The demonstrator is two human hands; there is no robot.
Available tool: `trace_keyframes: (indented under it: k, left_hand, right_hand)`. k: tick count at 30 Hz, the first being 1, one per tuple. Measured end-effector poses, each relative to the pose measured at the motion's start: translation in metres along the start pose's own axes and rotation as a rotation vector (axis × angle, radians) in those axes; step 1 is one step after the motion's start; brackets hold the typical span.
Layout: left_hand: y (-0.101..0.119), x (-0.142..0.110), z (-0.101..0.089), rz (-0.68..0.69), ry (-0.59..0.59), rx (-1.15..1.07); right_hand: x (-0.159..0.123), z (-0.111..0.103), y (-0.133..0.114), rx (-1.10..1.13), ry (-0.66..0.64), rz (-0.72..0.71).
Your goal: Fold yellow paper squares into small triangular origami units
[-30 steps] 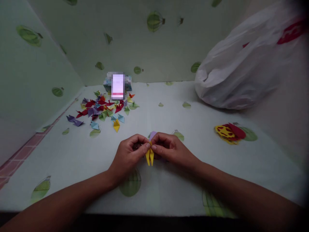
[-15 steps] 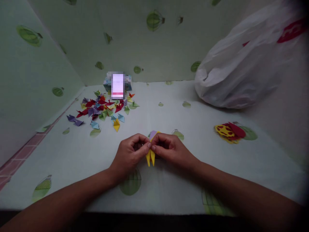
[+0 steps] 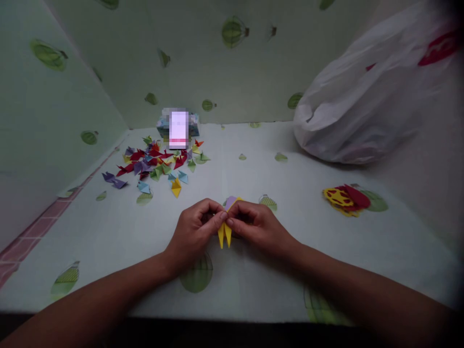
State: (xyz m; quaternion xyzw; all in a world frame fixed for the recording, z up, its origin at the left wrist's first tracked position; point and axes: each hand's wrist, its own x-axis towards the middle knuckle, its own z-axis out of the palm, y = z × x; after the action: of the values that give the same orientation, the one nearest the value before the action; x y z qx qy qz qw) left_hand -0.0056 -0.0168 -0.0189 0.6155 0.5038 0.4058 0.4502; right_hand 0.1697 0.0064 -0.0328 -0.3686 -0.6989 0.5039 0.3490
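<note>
For a pinch this tight on a piece this small, it would seem best to keep both thumbs level, line the edges up before pressing, and bear down gently so the thin points neither bend nor tear. The left hand (image 3: 192,232) pinches the yellow paper (image 3: 221,237) between thumb and curled fingers, and the right hand (image 3: 261,224) pinches it from the other side, the two thumb tips almost meeting at its middle. Holding the layers firmly with one hand while the other flattens the fold should likely keep the halves even. The paper is in front of the person, between the hands, near the front edge of the table (image 3: 261,299). It is bright yellow and folded narrow, with two slim, sharp points aimed toward the person and a slit between them; the fingers hide much of the rest. A pale purple piece (image 3: 231,201) shows just beyond the fingertips, with a bit of yellow beside it, and whether it is joined to the yellow paper I cannot tell
</note>
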Motion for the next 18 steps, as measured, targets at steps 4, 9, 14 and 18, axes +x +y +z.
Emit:
trace_keyframes:
  k: [4, 9, 14, 18]
  left_hand:
    - [-0.0025, 0.0004, 0.0018, -0.015, 0.014, -0.037]
    - [-0.0058, 0.001, 0.0022, -0.032, -0.009, -0.151]
    - [-0.0065, 0.001, 0.0008, -0.078, -0.027, -0.194]
    - [-0.0065, 0.0012, 0.0009, -0.085, -0.02, -0.22]
  right_hand:
    - [0.0, 0.0, -0.0007, 0.039, -0.008, 0.026]
    - [-0.0013, 0.0007, -0.0037, 0.149, 0.023, 0.073]
    - [-0.0012, 0.0009, -0.0027, 0.159, 0.125, 0.099]
    - [-0.0007, 0.0004, -0.0031, 0.187, 0.195, 0.108]
